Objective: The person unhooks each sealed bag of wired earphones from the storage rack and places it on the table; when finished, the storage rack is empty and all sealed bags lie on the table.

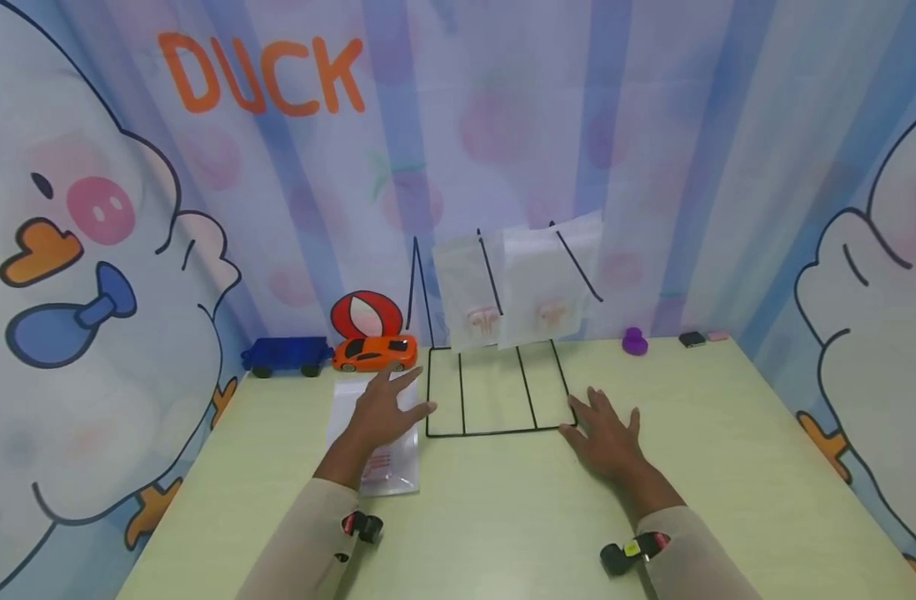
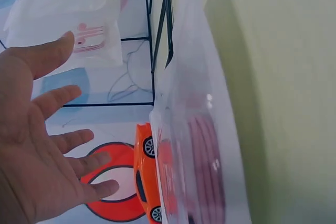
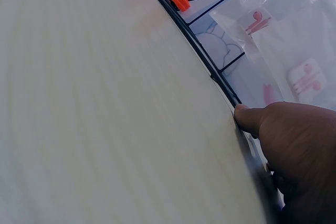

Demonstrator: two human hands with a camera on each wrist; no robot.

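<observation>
Truck [image 1: 286, 355]: blue, at the far left edge of the desk [image 1: 503, 517], against the backdrop.
Car [image 1: 374, 352]: orange, just right of the truck, near the rack's left corner; also seen in the left wrist view [image 2: 143, 174].
Flat bag [image 1: 375, 437]: clear plastic with red print, lying on the desk in front of the car, just left of the rack's base.
Left hand [image 1: 382, 412]: on the flat bag, fingers straight and spread, pointing toward the rack. In the wrist view the palm [image 2: 37, 150] is open with the fingers apart, and nothing is gripped.
Rack [image 1: 495, 392]: black wire frame; the base lies flat on the desk in three sections, and the wires rise at the back.
Hung bags [image 1: 518, 287]: two clear bags leaning on the rack's upright wires, each with a pink item inside; they overlap at the middle.
Right hand [image 1: 606, 433]: flat on the desk at the rack's near right corner, fingers stretched and apart. The wrist view shows a fingertip [image 3: 244, 116] touching the base wire; no grip.
Purple piece [image 1: 634, 341]: small, at the far desk edge, right of the rack.
Dark block [image 1: 692, 339]: further right, with a pink block [image 1: 717, 335] just beside it.
</observation>
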